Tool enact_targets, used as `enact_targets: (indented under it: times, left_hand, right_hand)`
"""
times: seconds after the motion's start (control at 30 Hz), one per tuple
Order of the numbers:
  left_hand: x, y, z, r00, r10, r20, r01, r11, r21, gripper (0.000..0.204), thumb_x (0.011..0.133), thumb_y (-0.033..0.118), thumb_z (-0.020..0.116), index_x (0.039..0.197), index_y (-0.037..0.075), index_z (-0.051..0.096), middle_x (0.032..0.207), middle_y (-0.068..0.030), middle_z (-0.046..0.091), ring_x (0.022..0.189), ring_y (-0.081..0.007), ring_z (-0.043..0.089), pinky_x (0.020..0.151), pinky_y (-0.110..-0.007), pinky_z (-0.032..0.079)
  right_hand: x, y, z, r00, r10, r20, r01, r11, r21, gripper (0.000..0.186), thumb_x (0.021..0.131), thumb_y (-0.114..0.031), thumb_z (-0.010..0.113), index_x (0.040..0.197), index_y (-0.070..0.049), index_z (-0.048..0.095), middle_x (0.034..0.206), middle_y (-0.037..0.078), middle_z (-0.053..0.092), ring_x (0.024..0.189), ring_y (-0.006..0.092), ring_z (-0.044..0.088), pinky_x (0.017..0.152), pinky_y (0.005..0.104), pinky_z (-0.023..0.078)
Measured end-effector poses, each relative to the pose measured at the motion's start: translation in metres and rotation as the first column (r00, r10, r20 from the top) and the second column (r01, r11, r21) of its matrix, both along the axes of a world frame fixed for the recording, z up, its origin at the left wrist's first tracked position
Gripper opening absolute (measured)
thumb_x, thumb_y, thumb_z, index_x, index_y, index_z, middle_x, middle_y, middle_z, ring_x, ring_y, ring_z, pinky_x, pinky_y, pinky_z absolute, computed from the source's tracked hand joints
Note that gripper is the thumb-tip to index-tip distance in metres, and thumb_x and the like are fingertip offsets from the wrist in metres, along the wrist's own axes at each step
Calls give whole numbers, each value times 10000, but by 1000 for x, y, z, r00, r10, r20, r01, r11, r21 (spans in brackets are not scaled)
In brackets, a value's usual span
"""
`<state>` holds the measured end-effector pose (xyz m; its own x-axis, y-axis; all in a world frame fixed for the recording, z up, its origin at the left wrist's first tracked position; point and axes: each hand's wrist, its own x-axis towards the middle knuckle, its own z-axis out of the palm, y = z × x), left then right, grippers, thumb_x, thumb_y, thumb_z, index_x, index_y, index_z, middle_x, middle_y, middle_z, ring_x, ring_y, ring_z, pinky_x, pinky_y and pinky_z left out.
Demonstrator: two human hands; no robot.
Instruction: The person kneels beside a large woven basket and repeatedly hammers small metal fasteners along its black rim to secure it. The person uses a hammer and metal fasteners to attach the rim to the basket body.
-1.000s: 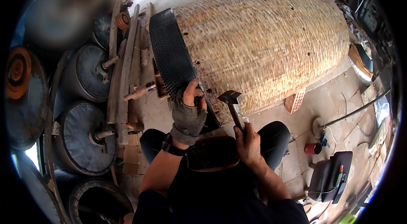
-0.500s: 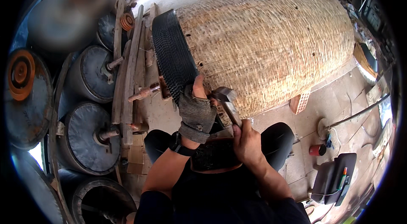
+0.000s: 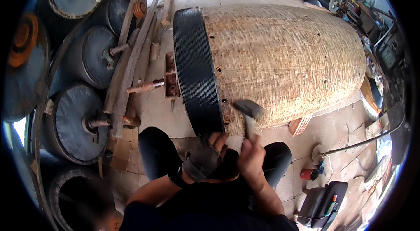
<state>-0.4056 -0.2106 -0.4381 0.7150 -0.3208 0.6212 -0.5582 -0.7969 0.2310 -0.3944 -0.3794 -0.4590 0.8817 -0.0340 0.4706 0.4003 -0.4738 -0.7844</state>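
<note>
A large drum lies on its side in front of me, its surface pale, rough and wood-like. Around its left end runs a black ribbed band, with several dark holes along its edge. My right hand grips a hammer, its blurred head raised by the drum's near side. In a grey fingerless glove, my left hand is at the band's lower end, fingers curled in; whatever they pinch is hidden. Between my legs sits a dark container, partly covered by my hands.
Several dark rollers with metal shafts stand at the left, beside long wooden beams. A rusty shaft juts from the drum's left end. A brick sits under its near side. At the right are a red cup and a dark case.
My left hand has moved down from the band's edge towards my lap, uncovering more of the band. The hammer stays in my right hand, its head now more upright. My view has shifted.
</note>
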Motion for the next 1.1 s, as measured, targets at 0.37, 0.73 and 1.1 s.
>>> enact_targets:
  times: [0.37, 0.73, 1.1]
  left_hand:
    - [-29, -13, -69, 900, -200, -388, 309, 920, 241, 167, 870, 144, 595, 830, 18, 698, 822, -132, 664, 810, -294, 653, 719, -429, 529]
    - [-38, -16, -85, 928, -238, -285, 321, 901, 292, 180, 892, 102, 560, 837, -9, 691, 785, -156, 659, 777, -313, 649, 688, -440, 520]
    - [-33, -14, -71, 880, -146, -453, 246, 954, 170, 240, 951, 158, 532, 977, -49, 650, 860, -179, 660, 773, -331, 667, 658, -437, 531]
  right_hand:
    - [16, 11, -8, 997, -74, -34, 66, 979, -190, 267, 1036, -213, 497, 967, 41, 539, 605, 189, 549, 519, 291, 582, 494, 389, 448]
    - [10, 11, -12, 999, -32, -26, 31, 999, -32, 326, 1050, -255, 476, 837, -12, 515, 597, 52, 547, 500, 152, 505, 463, 314, 374]
    - [19, 14, -7, 990, -109, -85, 88, 971, -221, 229, 1023, -170, 524, 895, 20, 516, 586, 135, 529, 504, 214, 536, 480, 378, 421]
